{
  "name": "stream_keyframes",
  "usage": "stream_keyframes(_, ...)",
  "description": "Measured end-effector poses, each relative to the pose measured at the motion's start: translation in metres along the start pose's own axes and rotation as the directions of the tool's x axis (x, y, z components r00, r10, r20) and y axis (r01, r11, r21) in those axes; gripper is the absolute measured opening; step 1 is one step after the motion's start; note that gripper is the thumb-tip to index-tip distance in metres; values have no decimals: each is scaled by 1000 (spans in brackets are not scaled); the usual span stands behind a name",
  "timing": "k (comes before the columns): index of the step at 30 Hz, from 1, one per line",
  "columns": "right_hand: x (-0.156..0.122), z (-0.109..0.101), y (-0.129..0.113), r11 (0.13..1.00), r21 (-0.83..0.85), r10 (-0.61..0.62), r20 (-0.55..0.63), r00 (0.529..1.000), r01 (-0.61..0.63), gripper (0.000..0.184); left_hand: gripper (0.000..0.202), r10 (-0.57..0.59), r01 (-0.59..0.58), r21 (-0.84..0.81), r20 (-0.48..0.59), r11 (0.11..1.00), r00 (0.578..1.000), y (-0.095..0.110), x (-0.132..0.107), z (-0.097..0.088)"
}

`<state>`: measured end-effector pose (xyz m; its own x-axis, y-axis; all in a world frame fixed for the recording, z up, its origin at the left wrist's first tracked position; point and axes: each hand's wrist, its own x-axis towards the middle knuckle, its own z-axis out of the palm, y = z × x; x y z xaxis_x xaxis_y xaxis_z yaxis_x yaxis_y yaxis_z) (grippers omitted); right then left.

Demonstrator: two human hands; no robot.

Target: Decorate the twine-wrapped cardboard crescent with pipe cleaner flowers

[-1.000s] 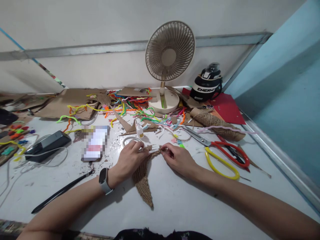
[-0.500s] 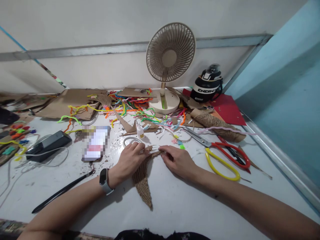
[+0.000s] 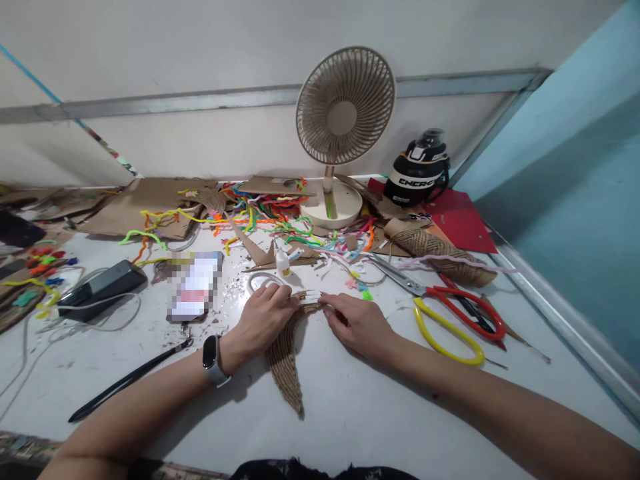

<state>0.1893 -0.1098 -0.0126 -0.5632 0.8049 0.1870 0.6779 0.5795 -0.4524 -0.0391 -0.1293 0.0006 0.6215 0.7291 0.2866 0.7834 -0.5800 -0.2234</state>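
Observation:
A pointed, twine-wrapped cardboard shape (image 3: 286,367) lies on the white table (image 3: 350,413), tip toward me. My left hand (image 3: 263,319), with a smartwatch on its wrist, presses closed fingers on the shape's upper left edge. My right hand (image 3: 356,321) pinches a strand of twine at the shape's top right end. Between the two hands the bare cardboard end (image 3: 310,295) shows. A small glue bottle (image 3: 283,262) stands just behind my left hand.
A desk fan (image 3: 343,127) and a black bottle (image 3: 419,175) stand at the back. Red and yellow scissors (image 3: 450,313) and a twine roll (image 3: 440,253) lie to the right. Pipe cleaners (image 3: 260,213), cardboard scraps, a phone (image 3: 195,285) and a power bank (image 3: 103,285) lie to the left.
My right hand has shifted slightly left along the top end of the twine-wrapped shape, closer to my left hand. The view has drifted a little.

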Motion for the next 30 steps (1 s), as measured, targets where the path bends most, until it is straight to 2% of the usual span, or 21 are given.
stream_keyframes(7, -2, 1, -1, 979, -193, -70, 23, 997, 73, 29, 17, -6, 7, 50, -19, 999, 1000, 4, 3, -3)
stream_keyframes(13, -4, 3, -3, 901, -387, -194, 43, 980, 196, 31, 16, -8, 5, 56, 53, 998, 999, 4, 4, -3)
stream_keyframes(16, -5, 4, -3, 872, -437, -241, 11, 970, 222, 29, 22, -9, 3, 55, 112, 998, 994, 1, 4, -4)
stream_keyframes(20, -5, 6, -4, 852, -461, -301, -43, 953, 248, 28, 25, -20, 10, 55, 185, 998, 983, -1, 6, -8)
stream_keyframes(24, -5, 7, -6, 862, -444, -313, -84, 946, 246, 28, 24, -19, 10, 45, 199, 999, 980, 0, 7, -10)
stream_keyframes(27, -5, 7, -8, 876, -416, -308, -88, 947, 246, 37, 23, -14, 8, 31, 211, 1000, 977, -1, 7, -11)
stream_keyframes(30, -4, 7, -7, 896, -372, -267, -11, 964, 244, 55, 24, -9, 5, 20, 216, 1000, 976, -2, 7, -11)
